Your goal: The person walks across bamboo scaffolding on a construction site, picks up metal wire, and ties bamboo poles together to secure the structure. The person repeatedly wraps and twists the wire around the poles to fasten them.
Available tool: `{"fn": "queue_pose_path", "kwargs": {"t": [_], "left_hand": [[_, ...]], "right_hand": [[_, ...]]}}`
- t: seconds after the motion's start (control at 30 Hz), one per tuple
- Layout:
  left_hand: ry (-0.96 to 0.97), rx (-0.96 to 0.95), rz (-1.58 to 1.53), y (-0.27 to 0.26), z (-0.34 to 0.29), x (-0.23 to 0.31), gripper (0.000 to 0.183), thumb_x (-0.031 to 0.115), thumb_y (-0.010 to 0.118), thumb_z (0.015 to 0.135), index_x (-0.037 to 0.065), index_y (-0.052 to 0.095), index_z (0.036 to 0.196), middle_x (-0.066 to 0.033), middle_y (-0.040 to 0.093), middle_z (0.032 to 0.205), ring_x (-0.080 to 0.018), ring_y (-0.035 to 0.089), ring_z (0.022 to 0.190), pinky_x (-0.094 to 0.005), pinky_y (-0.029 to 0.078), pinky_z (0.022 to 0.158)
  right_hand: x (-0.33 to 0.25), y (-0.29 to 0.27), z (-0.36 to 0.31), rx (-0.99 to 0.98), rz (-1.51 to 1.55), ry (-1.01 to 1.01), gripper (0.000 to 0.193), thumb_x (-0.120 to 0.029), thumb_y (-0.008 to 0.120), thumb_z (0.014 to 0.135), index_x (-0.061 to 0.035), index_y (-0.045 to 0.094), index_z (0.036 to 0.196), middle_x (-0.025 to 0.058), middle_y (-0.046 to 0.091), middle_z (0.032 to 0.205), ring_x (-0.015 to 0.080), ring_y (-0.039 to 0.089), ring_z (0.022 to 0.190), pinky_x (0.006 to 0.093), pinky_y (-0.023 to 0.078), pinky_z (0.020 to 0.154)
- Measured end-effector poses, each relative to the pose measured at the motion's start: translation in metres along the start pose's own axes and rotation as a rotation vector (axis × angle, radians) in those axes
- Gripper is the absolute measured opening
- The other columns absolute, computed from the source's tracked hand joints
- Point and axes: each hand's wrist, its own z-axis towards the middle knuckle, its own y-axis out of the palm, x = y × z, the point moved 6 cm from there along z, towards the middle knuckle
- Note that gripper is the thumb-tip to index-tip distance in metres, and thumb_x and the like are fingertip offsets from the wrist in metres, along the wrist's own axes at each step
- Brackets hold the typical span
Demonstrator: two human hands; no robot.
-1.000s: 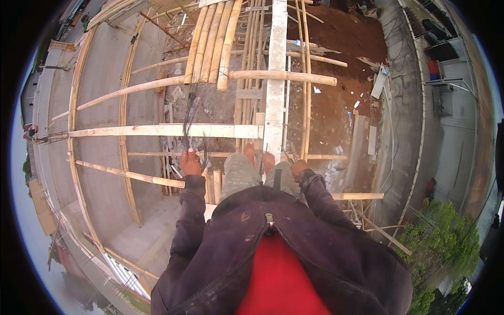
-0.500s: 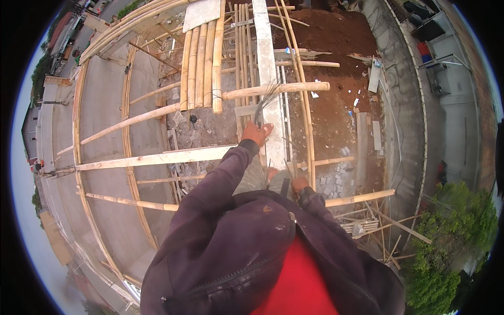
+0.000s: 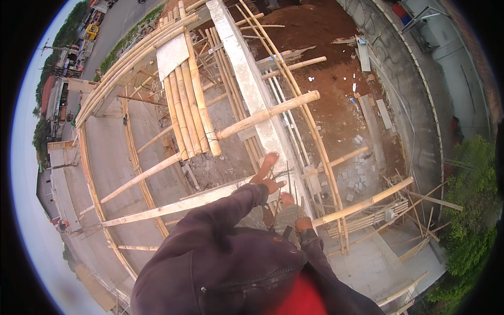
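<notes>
My left hand is low over the narrow concrete beam, its fingers curled around a bundle of thin dark tie wires that pokes out toward the left and is partly hidden by the sleeve. Close by, my right hand is closed in front of my body; what it grips is too small to make out. Thin dark rods stand up between the hands. One bare foot rests on the concrete beam, and the other foot shows just below my left hand.
Bamboo poles cross the beam ahead. A bamboo platform carrying a pale board lies ahead left. A timber plank runs leftward. Far below right are red soil and rubble; a tree stands at right.
The view has turned, so the beam now slants. My left hand has lowered toward my feet, and its wires point left instead of upward. The right hand stays closed.
</notes>
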Motion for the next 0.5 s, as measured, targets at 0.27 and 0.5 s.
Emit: {"fn": "queue_pose_path", "kwargs": {"t": [0.27, 0.5], "left_hand": [[-0.95, -0.739, -0.501, -0.018, -0.033, 0.047, 0.052, 0.046, 0.061, 0.078, 0.003, 0.062, 0.107, -0.0144, 0.065, 0.088, -0.0269, 0.063, 0.083, -0.039, 0.049, 0.076], [-0.649, -0.978, -0.054, -0.027, -0.036, 0.033, 0.048, 0.041, 0.061, 0.078, 0.002, 0.063, 0.105, -0.0161, 0.065, 0.089, -0.029, 0.063, 0.084, -0.0404, 0.049, 0.076]], "right_hand": [[-0.021, -0.017, -0.038, 0.211, 1.003, 0.8, 0.015, -0.017, 0.061, 0.073, -0.0046, 0.069, 0.078, 0.0134, 0.067, 0.079, 0.0265, 0.067, 0.073, 0.0378, 0.051, 0.06], [-0.047, -0.01, -0.029, 0.169, 0.726, 0.62, 0.025, -0.017, 0.058, 0.075, -0.0015, 0.062, 0.094, 0.0218, 0.064, 0.094, 0.0411, 0.062, 0.088, 0.0461, 0.05, 0.077]]}}
